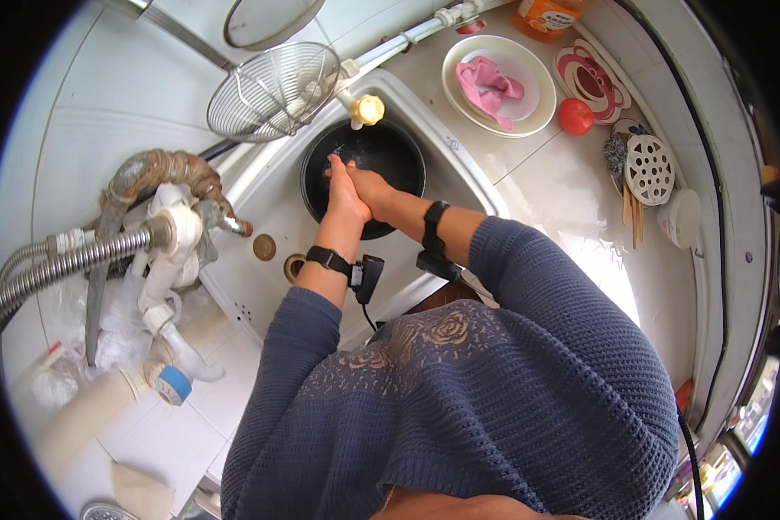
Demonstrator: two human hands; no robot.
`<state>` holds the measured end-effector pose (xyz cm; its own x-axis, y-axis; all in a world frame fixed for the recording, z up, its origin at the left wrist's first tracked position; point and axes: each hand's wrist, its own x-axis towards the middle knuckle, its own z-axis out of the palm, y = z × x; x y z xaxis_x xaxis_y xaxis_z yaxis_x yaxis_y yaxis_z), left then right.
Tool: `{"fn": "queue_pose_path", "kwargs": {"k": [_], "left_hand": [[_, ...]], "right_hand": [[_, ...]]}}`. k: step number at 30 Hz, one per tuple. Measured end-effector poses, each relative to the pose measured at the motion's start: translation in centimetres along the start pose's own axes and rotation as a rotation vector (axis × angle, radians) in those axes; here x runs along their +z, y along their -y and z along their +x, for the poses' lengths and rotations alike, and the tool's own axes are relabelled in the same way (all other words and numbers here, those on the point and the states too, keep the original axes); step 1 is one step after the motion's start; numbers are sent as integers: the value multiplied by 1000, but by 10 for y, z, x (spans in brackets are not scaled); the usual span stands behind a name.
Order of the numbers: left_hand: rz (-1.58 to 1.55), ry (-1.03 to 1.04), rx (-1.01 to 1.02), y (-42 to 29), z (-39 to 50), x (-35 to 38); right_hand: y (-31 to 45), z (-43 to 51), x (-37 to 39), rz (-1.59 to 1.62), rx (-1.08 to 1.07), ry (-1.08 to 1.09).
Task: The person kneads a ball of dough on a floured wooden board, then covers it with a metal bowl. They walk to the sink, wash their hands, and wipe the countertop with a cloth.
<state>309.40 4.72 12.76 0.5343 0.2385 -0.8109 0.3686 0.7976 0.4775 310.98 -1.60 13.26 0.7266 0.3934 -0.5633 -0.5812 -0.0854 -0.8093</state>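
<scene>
My left hand (342, 195) and my right hand (374, 194) are pressed together, palm against palm, over a black round basin (400, 153). The fingers point towards the basin's far side and partly cover one another, so whatever lies between the palms is hidden. The basin stands inside a white ceramic sink (471, 179), and its inside looks dark and shiny. Just beyond the fingers, a tap with a yellow knob (368, 110) hangs over the basin's far rim. Each wrist wears a black strap with a small device.
A wire skimmer (276, 91) hangs left of the tap. Nearer, a rusty faucet (169, 172) overhangs a drain hole (294, 267) and round stopper (264, 247). Rightward are nested bowls (545, 97) with a pink cloth (484, 88), a tomato (576, 117) and an orange bottle (546, 19).
</scene>
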Motion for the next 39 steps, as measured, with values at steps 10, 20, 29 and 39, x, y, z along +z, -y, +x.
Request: {"fn": "queue_pose_path", "kwargs": {"k": [10, 20, 29, 39], "left_hand": [[823, 349, 463, 11, -8, -37], [13, 176, 173, 8, -2, -36], [-1, 75, -5, 15, -77, 7], [-112, 473, -16, -27, -71, -20]], "right_hand": [[-5, -5, 9, 705, 562, 325], [-9, -2, 11, -67, -73, -168], [3, -20, 2, -582, -473, -210], [25, -89, 13, 1254, 133, 165]]}}
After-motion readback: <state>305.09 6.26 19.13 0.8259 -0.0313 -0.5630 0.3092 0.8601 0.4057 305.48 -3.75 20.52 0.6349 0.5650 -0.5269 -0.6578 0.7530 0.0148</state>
